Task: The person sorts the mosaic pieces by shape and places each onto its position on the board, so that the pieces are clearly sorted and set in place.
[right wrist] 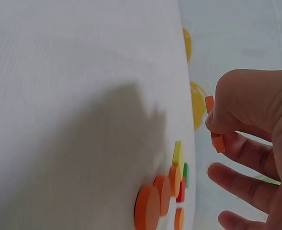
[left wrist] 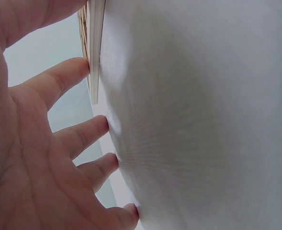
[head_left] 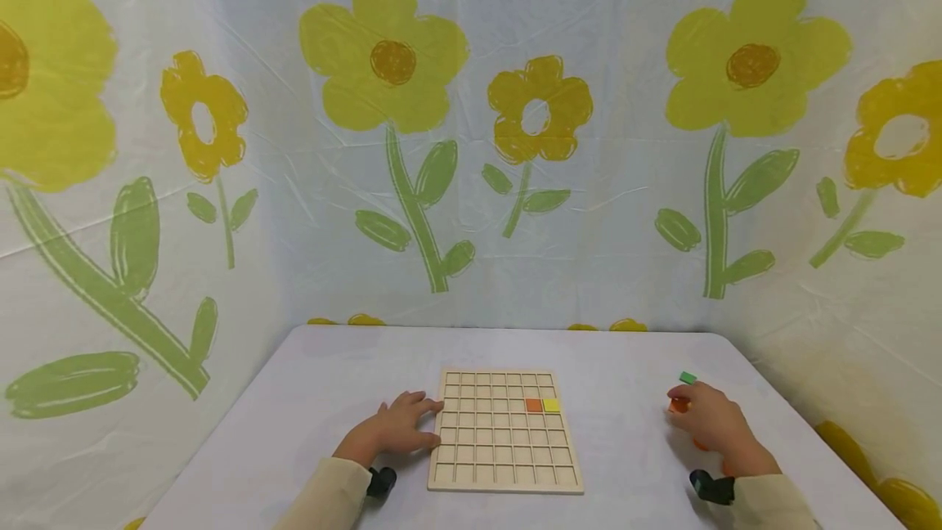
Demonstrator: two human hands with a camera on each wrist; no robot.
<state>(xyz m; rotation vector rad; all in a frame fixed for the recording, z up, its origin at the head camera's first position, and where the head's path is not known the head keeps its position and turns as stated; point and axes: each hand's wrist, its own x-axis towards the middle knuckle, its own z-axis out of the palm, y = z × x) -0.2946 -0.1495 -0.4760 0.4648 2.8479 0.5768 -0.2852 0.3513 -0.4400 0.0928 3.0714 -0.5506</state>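
Note:
A wooden grid board (head_left: 504, 435) lies flat on the table, with an orange square tile (head_left: 533, 406) and a yellow square tile (head_left: 551, 406) side by side in its cells. My left hand (head_left: 401, 425) is spread along the board's left side; in the left wrist view, the thumb and forefinger touch the board's edge (left wrist: 97, 52) while other fingertips rest on the table. Over at the right, my right hand (head_left: 717, 422) pinches a thin orange tile (right wrist: 218, 143) between thumb and forefinger, raised off the tabletop. The thumb covers part of that tile.
Under and beside the right hand lie several loose pieces: orange rounded discs (right wrist: 147, 208), a yellow piece (right wrist: 178, 155), a red piece (right wrist: 181, 190) and a green tile (head_left: 688, 378). A flower-printed cloth (head_left: 589, 252) hangs behind the white table (head_left: 353, 358) and at both sides.

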